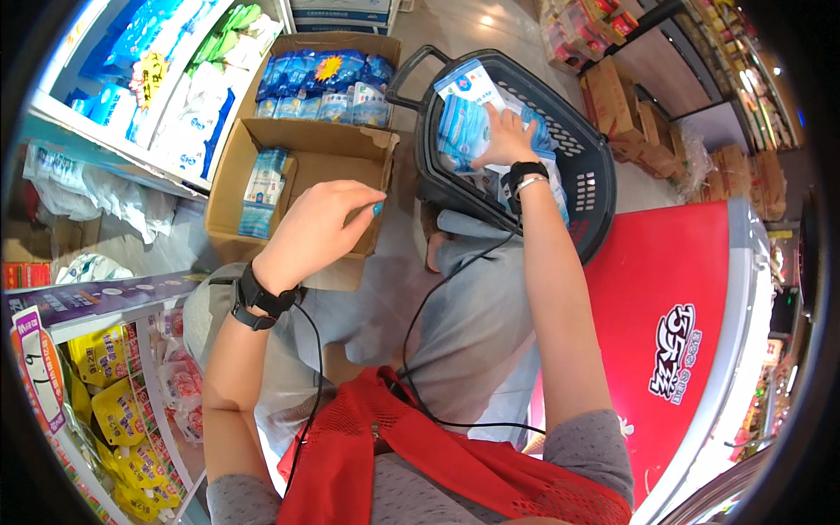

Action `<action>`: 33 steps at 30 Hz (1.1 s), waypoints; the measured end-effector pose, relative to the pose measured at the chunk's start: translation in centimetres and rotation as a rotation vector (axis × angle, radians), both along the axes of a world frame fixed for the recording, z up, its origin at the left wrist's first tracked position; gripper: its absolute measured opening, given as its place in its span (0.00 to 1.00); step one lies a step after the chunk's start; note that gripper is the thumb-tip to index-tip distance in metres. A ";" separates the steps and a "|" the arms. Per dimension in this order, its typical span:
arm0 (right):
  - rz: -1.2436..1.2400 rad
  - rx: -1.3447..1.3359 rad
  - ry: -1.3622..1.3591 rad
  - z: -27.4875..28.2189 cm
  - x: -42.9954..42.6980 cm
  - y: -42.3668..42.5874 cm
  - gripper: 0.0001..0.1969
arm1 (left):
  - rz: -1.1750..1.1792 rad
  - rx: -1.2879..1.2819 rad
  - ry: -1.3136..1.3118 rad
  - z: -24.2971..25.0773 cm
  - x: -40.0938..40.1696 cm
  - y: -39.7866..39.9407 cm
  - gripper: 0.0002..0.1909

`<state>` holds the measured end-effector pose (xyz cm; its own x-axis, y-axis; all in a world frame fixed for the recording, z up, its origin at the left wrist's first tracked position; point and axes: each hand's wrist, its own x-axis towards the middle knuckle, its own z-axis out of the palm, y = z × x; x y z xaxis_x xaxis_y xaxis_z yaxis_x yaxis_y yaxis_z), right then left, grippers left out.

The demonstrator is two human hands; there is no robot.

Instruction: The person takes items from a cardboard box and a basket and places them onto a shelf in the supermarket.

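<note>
My right hand (508,138) reaches into a dark grey plastic shopping basket (594,164), its fingers spread against blue-and-white plastic packets (464,128). Whether it grips one is hidden beneath the palm. A paler packet (474,84) leans at the basket's left rim. My left hand (325,220) hovers over the near cardboard box (328,154), fingers curled together, thumb close to the index finger, with nothing visible in it. Inside that box, a few blue-and-white packets (262,190) stand along the left side. Both my wrists wear black bands with cables.
Behind the near box, another carton (374,49) holds several blue packets. A white shelf (118,151) with bagged goods stands at left, above a rack of yellow packets (118,410). The red freezer cabinet (656,295) is close on my right. Brown cartons (610,98) sit beyond the basket.
</note>
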<state>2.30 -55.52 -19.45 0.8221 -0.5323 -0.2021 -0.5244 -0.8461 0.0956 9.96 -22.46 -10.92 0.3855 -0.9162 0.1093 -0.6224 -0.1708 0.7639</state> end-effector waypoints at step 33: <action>-0.139 0.869 -0.411 0.2 -1.7 -3.2 0.10 | -0.089 0.009 -0.383 -3.8 -1.6 -1.3 0.05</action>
<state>0.62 -58.71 -19.23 0.8575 -0.4307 -0.2814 -0.4776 -0.4632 -0.7465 8.32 -23.72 -14.77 0.2378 -0.9457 0.2215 -0.8748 -0.1095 0.4719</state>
